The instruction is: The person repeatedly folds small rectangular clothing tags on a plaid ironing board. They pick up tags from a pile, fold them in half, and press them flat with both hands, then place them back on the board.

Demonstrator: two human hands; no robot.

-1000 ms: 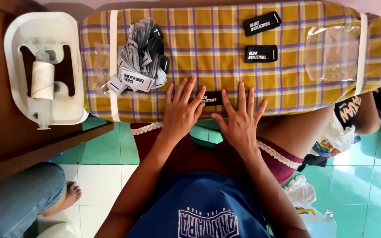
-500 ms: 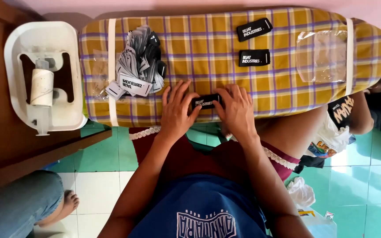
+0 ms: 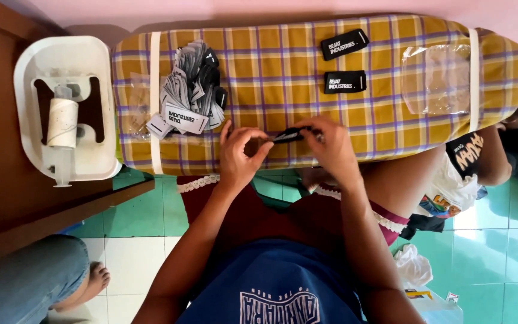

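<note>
Black label (image 3: 287,135) held flat at near edge of checked ironing board (image 3: 271,66), about mid-length; pinched at either end. Left hand (image 3: 241,157) with thumb and forefinger closed on left end of label, remaining fingers curled together; right hand (image 3: 329,149) closed on right end, fingertips bunched over it. Two finished black labels (image 3: 344,62) laid square toward far edge, right of centre; loose pile of labels (image 3: 193,90) toward left end, touching a white strap (image 3: 154,102) that wraps the board; clear plastic bags (image 3: 437,78) at right end. White tray with paper roll (image 3: 62,114) on wooden table beside left end of board.

Risks, as judged: label small and gripped only at its tips, so uneven pull likely to skew or crease it; position at very edge of board, so slip of either pinch likely to drop it to lap or tiled floor; loose pile nearby prone to scatter if brushed by left wrist.
</note>
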